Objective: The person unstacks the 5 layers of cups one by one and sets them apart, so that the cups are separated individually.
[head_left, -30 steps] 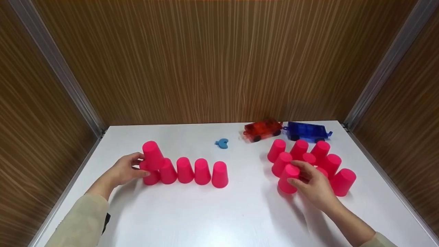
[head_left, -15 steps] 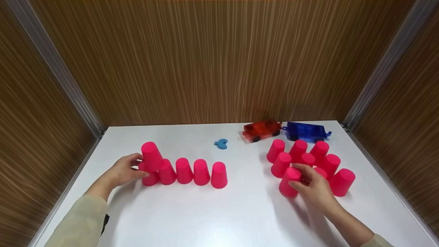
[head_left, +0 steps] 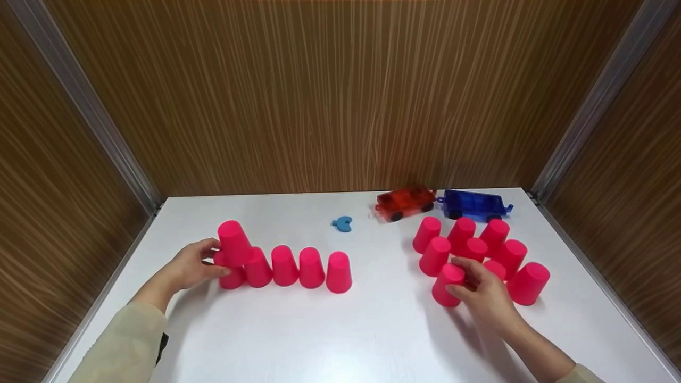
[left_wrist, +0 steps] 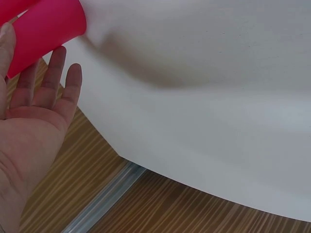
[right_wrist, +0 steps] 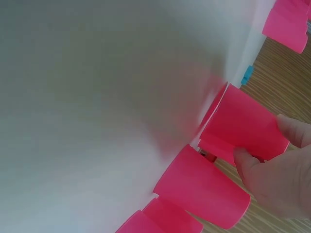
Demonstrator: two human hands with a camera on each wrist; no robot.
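On the left, upside-down pink cups stand in a row. Another upside-down pink cup sits over the row's left end. My left hand has its thumb and fingers about the lower cup at that end, fingertips reaching up by the upper one; in the left wrist view its fingers lie along a pink wall. On the right, my right hand pinches an upside-down pink cup between thumb and fingers, at the front of a cluster. The right wrist view shows this held cup with its rim close over the table.
Several more upside-down pink cups crowd around and behind my right hand. A red toy wagon and a blue one stand at the back right. A small blue piece lies at the back middle. Wood-grain walls enclose the white table.
My right hand has drawn its cup slightly toward me, away from the cluster. My left hand and the cups beside it look nearly unchanged.
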